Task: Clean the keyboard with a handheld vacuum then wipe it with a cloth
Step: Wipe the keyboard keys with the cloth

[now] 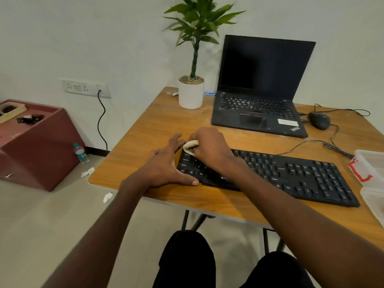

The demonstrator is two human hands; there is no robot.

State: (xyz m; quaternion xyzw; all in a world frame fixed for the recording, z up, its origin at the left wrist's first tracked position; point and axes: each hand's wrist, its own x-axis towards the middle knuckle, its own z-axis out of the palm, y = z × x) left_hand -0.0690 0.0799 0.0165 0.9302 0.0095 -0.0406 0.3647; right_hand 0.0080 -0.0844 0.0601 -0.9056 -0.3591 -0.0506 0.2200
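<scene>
On a wooden desk, a black keyboard is laid slantwise from the centre toward 4 o'clock. At its far left corner, a bunched pale cloth is held in a closed grip by the right hand, the fingers curled round it and the cloth pressed onto the keys. The left hand is spread in a wide grip at the keyboard's left end, fingers straight along its side edge and the thumb laid against its near edge. At 1 o'clock an open laptop with a dark screen is seen; at 12 o'clock a potted plant; at 2 o'clock a wired mouse. A clear plastic box is seen at 3 o'clock, at the desk's right edge.
</scene>
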